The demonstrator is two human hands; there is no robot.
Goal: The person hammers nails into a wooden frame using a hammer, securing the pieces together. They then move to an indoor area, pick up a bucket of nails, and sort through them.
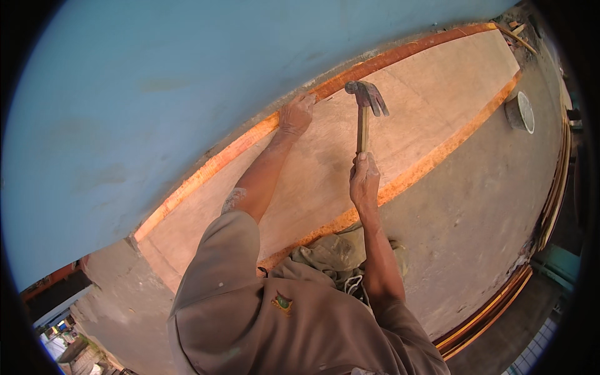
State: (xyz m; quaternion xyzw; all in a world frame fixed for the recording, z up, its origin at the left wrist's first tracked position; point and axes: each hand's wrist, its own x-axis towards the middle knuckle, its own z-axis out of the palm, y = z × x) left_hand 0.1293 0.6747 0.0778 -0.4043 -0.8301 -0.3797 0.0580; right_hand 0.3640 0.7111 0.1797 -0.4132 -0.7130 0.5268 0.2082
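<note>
A claw hammer with a metal head and wooden handle is raised upright over a large plywood panel. My right hand grips the lower end of its handle. At the panel's far edge, my left hand is closed over a wooden batten that runs along that side. Its fingertips bend down over the wood, and I cannot see whether they pinch anything small, such as a nail. A second batten lines the panel's near edge, close to my knees.
A blue wall rises just beyond the panel. On the concrete floor to the right sits a grey bucket. Long wooden strips lie at the lower right, and scrap wood lies past the panel's far right end.
</note>
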